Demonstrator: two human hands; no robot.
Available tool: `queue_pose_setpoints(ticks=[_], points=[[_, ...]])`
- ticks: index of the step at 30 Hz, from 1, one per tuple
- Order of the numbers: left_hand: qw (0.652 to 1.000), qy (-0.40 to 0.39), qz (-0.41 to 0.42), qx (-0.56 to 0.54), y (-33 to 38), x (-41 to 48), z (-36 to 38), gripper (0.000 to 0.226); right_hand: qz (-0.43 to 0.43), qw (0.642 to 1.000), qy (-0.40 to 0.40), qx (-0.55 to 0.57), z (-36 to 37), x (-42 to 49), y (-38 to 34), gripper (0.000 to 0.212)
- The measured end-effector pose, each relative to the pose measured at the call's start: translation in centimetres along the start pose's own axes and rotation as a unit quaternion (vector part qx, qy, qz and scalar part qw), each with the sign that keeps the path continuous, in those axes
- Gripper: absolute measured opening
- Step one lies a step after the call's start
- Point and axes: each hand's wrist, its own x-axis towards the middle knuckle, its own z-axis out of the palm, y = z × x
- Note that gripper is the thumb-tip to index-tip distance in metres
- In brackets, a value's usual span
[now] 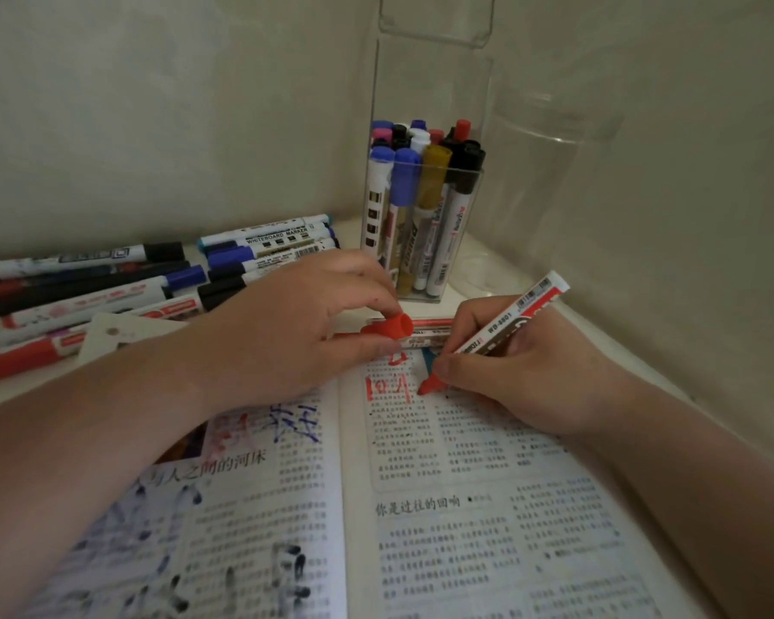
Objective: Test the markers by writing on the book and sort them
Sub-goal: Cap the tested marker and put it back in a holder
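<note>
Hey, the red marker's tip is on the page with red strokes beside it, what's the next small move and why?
Probably lift the red marker off the book and push the cap back on. The red strokes by its tip suggest it writes, the right hand grips it, and the left hand pinches the cap just beside it.
</note>
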Motion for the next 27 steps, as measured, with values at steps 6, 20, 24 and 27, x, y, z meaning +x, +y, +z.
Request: queue_pose_setpoints(ticks=[6,20,24,27], points=[[0.998,-0.05,0.023,0.003,0.14,0.14,0.18,0.031,0.014,0.999,0.031,-0.004,-0.08,0.11,0.04,0.021],[0.998,-0.062,0.016,-0.007,0.1,0.02,0.15,0.035,0.002,0.999,-0.023,-0.027,-0.13,-0.19,0.02,0.016],[0.998,-0.061,0.01,-0.009,-0.01,-0.01,0.25,0.033,-0.002,0.998,0.004,-0.055,-0.35,0.01,0.24,0.021],[0.998,-0.06,0.01,-0.012,0.05,0.0,0.24,0.034,-0.003,0.999,0.004,-0.052,-0.33,0.04,0.21,0.02]])
